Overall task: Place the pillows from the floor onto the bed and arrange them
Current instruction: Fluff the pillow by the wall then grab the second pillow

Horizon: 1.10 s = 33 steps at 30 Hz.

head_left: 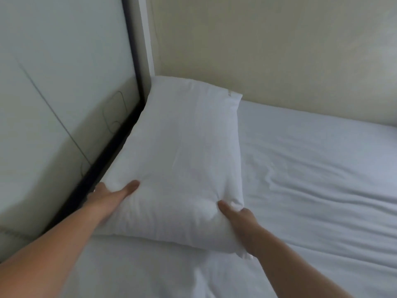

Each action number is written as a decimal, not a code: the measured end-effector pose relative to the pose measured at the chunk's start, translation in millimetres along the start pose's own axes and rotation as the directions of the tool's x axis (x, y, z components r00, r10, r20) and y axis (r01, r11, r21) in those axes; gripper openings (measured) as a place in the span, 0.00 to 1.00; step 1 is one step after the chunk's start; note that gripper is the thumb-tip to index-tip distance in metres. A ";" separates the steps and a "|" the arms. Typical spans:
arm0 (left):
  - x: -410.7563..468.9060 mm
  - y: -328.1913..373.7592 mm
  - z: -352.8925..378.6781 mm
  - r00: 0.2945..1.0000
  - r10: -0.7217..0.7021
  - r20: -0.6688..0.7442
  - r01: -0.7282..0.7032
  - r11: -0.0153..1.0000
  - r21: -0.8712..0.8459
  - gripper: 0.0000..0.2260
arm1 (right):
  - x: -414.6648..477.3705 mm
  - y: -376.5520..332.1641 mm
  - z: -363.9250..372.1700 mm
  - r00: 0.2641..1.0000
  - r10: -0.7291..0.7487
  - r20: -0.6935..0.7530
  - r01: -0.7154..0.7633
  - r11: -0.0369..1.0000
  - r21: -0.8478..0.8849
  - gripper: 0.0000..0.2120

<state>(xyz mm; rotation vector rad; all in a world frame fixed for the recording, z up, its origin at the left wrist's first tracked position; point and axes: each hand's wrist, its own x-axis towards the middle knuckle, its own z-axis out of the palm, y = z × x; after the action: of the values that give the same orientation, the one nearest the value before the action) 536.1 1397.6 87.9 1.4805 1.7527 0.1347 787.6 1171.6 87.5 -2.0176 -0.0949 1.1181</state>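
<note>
A white pillow lies on the bed in the far left corner, its long side along the headboard and its far end against the wall. My left hand grips the pillow's near left corner, thumb on top and fingers hidden beneath. My right hand pinches the near right corner, thumb pressed into the fabric. Only this one pillow is in view.
A pale headboard panel with a dark frame edge runs along the left. A cream wall stands behind the bed. The white sheet stretches to the right, lightly wrinkled.
</note>
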 end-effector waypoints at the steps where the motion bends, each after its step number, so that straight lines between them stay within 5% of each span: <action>1: -2.4 3.2 5.8 0.999 0.042 -0.024 -0.042 0.999 -0.025 0.63 | 1.8 0.4 0.0 0.997 -0.047 -0.068 0.048 0.999 0.016 0.29; 5: -15.9 29.1 36.6 0.970 0.231 -0.075 -0.239 0.964 -0.117 0.51 | -6.1 5.1 -17.9 0.945 -0.226 -0.234 0.253 0.963 0.089 0.14; 12: -6.2 63.0 46.3 0.881 0.472 -0.029 -0.452 0.860 0.238 0.25 | -12.5 50.5 -14.1 0.911 -0.224 -0.347 0.258 0.965 0.055 0.12; 19: 2.5 -18.3 20.1 0.930 0.349 -0.118 -0.322 0.925 0.200 0.22 | 8.3 -13.0 -8.3 0.901 -0.372 -0.224 0.329 0.921 -0.209 0.14; 24: -14.5 -4.4 25.9 0.917 0.362 -0.168 -0.303 0.905 0.298 0.22 | -10.0 14.3 -17.7 0.957 -0.123 -0.262 0.067 0.975 -0.213 0.27; 30: -2.6 15.3 0.8 0.893 0.369 -0.258 -0.211 0.848 0.486 0.23 | -26.9 9.1 3.5 0.985 -0.020 -0.171 0.020 1.000 0.000 0.29; 33: -2.1 13.6 -6.0 0.901 0.334 -0.276 -0.141 0.828 0.542 0.22 | -35.4 11.6 6.5 0.994 -0.006 -0.110 0.000 0.998 -0.060 0.31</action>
<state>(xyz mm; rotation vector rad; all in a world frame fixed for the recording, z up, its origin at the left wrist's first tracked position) 542.8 1402.4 100.5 2.1876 1.9789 0.0753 757.9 1152.9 101.8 -2.1273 -0.0756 1.0102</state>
